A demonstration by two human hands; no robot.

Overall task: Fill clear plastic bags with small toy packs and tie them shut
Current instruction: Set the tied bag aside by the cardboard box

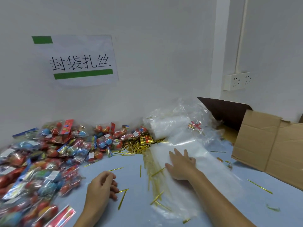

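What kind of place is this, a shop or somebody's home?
Probably a small packing workstation, not a shop. A heap of toy packs, a stack of clear plastic bags and loose gold twist ties cover the table, beside an open cardboard box.

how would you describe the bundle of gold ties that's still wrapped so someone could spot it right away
Start at the white paper sign with green tape on the wall and drop straight down to the blue table. Where the pile of red and blue toy packs meets the stack of clear plastic bags, loose gold twist ties lie heaped. The wrapped bundle of gold ties sits on that heap, banded in red and yellow.
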